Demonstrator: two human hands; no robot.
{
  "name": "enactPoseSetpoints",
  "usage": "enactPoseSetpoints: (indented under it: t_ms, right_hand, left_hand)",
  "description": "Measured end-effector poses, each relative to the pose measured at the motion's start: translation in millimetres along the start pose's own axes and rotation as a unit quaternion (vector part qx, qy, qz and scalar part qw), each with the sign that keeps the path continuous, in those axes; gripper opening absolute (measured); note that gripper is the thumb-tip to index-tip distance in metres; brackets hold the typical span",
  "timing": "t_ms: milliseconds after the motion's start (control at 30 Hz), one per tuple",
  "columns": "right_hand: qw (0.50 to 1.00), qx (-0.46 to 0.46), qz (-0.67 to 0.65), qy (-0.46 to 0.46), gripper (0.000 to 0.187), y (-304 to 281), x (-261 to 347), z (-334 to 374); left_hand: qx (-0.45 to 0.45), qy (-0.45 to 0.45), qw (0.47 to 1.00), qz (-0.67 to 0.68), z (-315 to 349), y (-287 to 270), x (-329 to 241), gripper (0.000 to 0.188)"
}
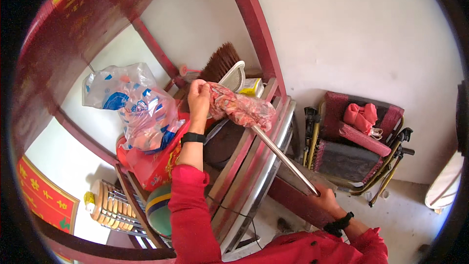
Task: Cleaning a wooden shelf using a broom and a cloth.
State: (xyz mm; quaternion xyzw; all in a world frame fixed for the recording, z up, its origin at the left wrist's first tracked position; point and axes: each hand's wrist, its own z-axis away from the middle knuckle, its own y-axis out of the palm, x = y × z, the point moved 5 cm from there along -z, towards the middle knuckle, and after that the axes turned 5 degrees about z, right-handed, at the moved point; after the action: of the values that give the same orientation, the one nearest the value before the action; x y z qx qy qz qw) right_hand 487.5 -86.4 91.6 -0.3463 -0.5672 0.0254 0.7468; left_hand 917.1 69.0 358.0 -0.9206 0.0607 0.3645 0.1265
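Two bare hands are set at opposite ends of one long object, apparently so that its slant is held steady. By the left hand (198, 100), the left end of a patterned cloth bundle (242, 108) is pinched, fingers together on it, probably so that it is stopped from swinging. By the right hand (327, 201), the lower end of a metal rod (284, 157) is clasped, presumably so that its weight is borne. The cloth bundle is thus placed just right of the left hand, where the rod's upper end is covered by it. Left of that hand, a clear plastic bag (139, 107) is seen; how it is supported cannot be told. Beyond that hand, a brown-bristled brush (220, 63) is placed. Beyond the right hand, a folding chair (354, 159) is stood by the wall (351, 39), perhaps for storage.
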Motion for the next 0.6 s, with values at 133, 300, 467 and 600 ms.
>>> enactPoseSetpoints:
  t_ms: [133,300,467,600]
  right_hand:
    - [0.996,0.008,-0.093,0.009,0.028,-14,-9,24]
    - [0.997,0.000,-0.073,-0.007,0.028,-27,-9,37]
    - [0.995,-0.030,-0.092,-0.007,0.029,-40,-5,42]
    - [0.988,-0.094,-0.123,-0.009,0.016,-52,-36,50]
  left_hand:
    - [-0.025,0.022,0.999,-0.019,-16,12,-36,0.005]
    - [-0.022,0.069,0.997,-0.027,-45,10,-75,0.008]
    - [-0.046,0.129,0.982,-0.134,-63,22,-123,0.012]
    - [-0.083,0.217,0.932,-0.278,-68,21,-152,0.014]
